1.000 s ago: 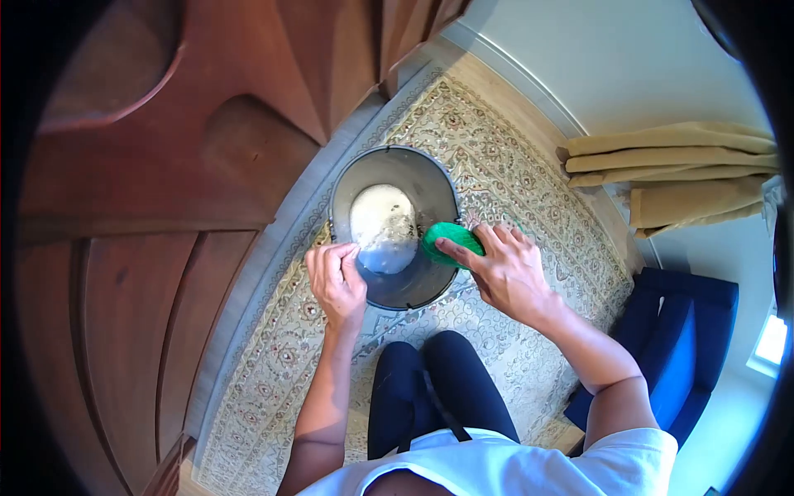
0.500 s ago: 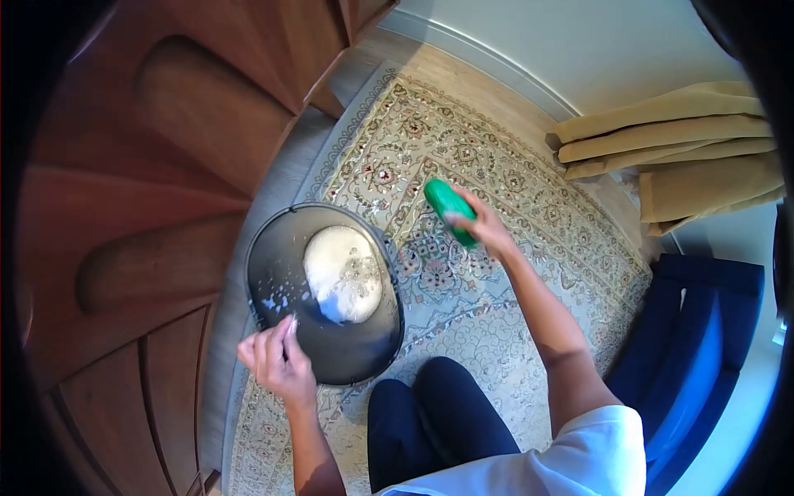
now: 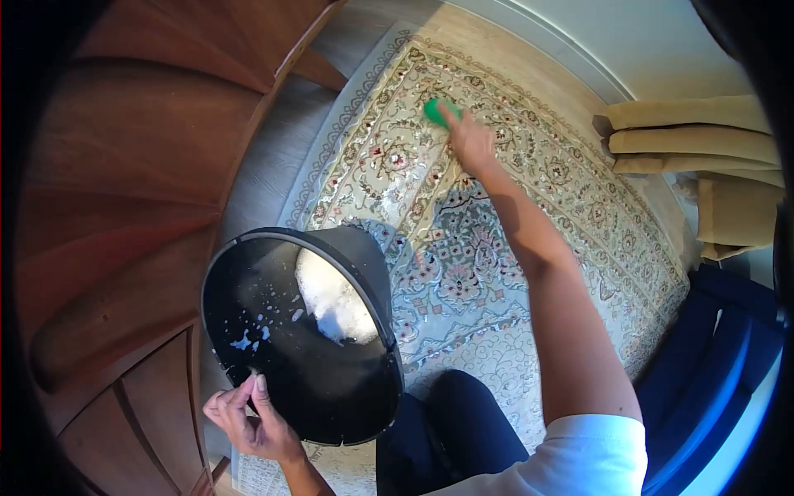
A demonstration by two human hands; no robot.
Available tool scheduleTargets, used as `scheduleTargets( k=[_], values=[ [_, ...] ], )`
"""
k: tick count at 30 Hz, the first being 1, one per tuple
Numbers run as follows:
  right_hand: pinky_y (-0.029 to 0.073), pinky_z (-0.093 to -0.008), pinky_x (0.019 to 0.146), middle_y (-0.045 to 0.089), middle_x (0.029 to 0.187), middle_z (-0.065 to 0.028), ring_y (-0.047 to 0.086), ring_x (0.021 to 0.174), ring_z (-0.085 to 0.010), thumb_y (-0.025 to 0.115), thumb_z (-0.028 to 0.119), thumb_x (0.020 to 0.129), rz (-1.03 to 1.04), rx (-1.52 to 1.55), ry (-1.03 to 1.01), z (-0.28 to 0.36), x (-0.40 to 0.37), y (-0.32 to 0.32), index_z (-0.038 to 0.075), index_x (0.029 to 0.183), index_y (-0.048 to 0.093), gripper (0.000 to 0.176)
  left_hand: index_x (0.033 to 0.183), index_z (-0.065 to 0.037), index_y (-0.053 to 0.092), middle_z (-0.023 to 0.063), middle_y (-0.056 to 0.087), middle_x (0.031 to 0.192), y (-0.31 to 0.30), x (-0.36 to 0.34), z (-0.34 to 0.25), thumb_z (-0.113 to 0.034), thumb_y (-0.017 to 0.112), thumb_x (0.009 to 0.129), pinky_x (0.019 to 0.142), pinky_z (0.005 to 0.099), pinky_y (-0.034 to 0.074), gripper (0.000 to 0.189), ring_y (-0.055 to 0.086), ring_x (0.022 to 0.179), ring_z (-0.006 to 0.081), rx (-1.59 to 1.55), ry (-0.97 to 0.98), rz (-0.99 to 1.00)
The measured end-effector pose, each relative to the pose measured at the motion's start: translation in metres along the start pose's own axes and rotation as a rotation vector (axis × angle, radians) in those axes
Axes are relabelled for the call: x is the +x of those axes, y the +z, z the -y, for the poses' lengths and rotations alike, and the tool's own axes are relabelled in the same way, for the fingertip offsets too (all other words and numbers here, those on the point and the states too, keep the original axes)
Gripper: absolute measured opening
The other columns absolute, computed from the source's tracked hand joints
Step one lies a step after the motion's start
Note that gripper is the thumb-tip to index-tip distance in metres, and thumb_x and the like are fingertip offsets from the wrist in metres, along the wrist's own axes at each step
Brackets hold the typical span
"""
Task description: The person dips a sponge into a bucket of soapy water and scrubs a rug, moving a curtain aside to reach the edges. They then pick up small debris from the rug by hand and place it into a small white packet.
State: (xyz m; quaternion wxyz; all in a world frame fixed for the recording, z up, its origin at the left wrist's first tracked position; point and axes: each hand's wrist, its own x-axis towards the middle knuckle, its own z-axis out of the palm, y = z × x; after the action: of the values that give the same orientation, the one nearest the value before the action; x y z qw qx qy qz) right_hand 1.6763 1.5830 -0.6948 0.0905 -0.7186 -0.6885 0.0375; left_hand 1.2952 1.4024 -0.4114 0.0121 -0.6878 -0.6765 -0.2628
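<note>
At the far part of the patterned rug point(image 3: 463, 281), my right hand point(image 3: 474, 147) is closed over a green scrub brush point(image 3: 439, 112). The brush's rounded end shows beyond my fingers; its underside is hidden against the rug. A black bucket point(image 3: 376, 256) stands at the left, its mouth tilted towards me. White foam point(image 3: 331, 298) lies inside it, and flecks of suds cling to its inner wall. By the bucket's near left rim, my left hand point(image 3: 252, 422) is pinched, thumb against fingers. What it pinches, if anything, is too small to make out.
Dark brown wooden furniture point(image 3: 157, 132) fills the left side, close to the bucket. Tan curtains point(image 3: 695, 136) hang at the right, above dark blue upholstered furniture point(image 3: 703, 355). A pale wall skirting point(image 3: 571, 50) runs behind the rug. My knees point(image 3: 463, 422) are right of the bucket.
My right hand has moved forward with the brush, from above the rug's middle down to its far part. My left hand sits lower left, and the bucket looks more tilted. The view has shifted.
</note>
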Motion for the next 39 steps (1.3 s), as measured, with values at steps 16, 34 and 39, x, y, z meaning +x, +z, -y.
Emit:
scheduleTargets(
  k=[16, 34, 39],
  values=[
    [0.047, -0.0303, 0.047, 0.058, 0.093, -0.0106, 0.059, 0.061, -0.0205, 0.047, 0.004, 0.085, -0.095, -0.115, 0.001, 0.07, 0.003, 0.022, 0.022, 0.131, 0.044, 0.05, 0.071, 0.0, 0.055, 0.011, 0.049, 0.102, 0.011, 0.002, 0.0, -0.004, 0.07, 0.078, 0.095, 0.0347, 0.035, 0.018, 0.048, 0.105, 0.0229, -0.278, -0.266, -0.012],
    [0.057, -0.0395, 0.065, 0.049, 0.111, -0.0191, 0.06, 0.08, -0.0283, 0.044, -0.004, 0.083, 0.286, 0.172, -0.51, 0.213, -0.137, 0.035, 0.033, 0.143, 0.024, 0.073, 0.061, -0.007, 0.037, -0.0008, 0.037, 0.067, -0.072, -0.067, 0.119, 0.005, 0.059, 0.079, 0.074, 0.0232, 0.045, 0.03, 0.04, 0.067, 0.0052, -0.474, -0.598, 0.018],
    [0.048, -0.0344, 0.048, 0.058, 0.09, -0.0132, 0.062, 0.066, -0.0251, 0.048, 0.008, 0.084, -0.038, -0.096, 0.021, 0.113, -0.005, 0.034, 0.024, 0.126, 0.048, 0.045, 0.061, -0.009, 0.034, -0.0009, 0.033, 0.067, -0.118, -0.101, 0.173, 0.01, 0.045, 0.073, 0.074, 0.0273, 0.05, 0.025, 0.038, 0.066, 0.0066, -0.285, -0.71, -0.029]
  ],
)
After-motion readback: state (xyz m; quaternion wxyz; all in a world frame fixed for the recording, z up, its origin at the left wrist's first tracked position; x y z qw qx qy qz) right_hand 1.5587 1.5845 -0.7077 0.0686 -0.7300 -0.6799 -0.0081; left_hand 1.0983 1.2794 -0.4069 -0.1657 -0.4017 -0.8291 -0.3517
